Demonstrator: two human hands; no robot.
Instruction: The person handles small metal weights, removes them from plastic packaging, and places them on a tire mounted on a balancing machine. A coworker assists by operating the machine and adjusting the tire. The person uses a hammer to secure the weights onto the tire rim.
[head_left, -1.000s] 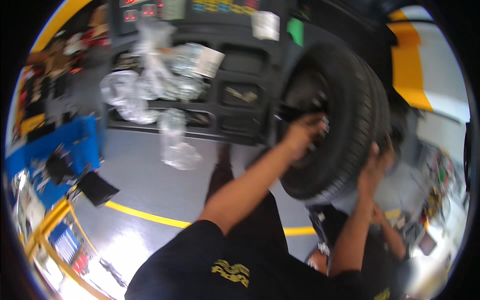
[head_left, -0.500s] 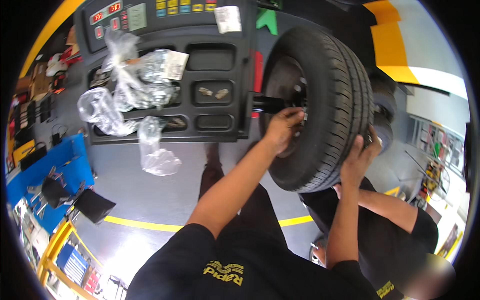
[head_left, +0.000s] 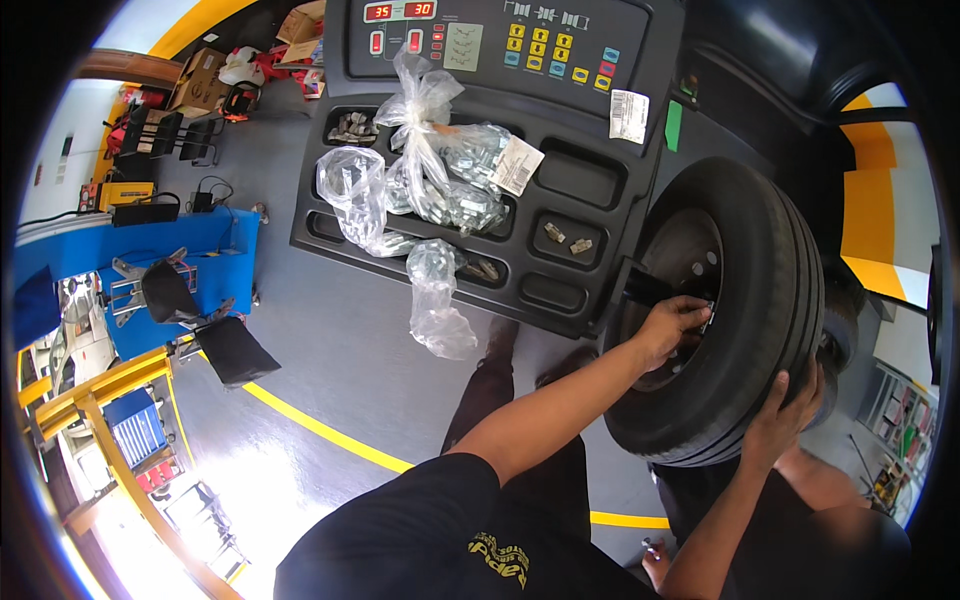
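Observation:
A black tire on a dark steel wheel (head_left: 690, 262) is mounted upright on the shaft of a wheel balancer (head_left: 480, 70). At the rim's edge my left hand (head_left: 672, 330) pinches a small silvery wheel weight (head_left: 711, 308), mostly covered by the fingertips. My right hand (head_left: 782, 415) grips the tire's lower right side, thumb on the tread and fingers curving toward the far sidewall. To the left, clear plastic bags (head_left: 470, 170) of metal weights lie on the balancer's tray. Two small loose weights (head_left: 568, 238) sit in one compartment.
A co-worker (head_left: 830, 500) is close by on the right, behind my right arm. More tires (head_left: 838, 325) stand beyond the wheel. On the left are a blue bench (head_left: 215, 235), a black seat-like pad (head_left: 235, 352) and a yellow rail (head_left: 110, 385). A yellow line (head_left: 320, 430) crosses the grey floor.
The view has swung left, so the balancer and wheel appear farther right and lower. My left hand stays at the rim and my right hand on the tire.

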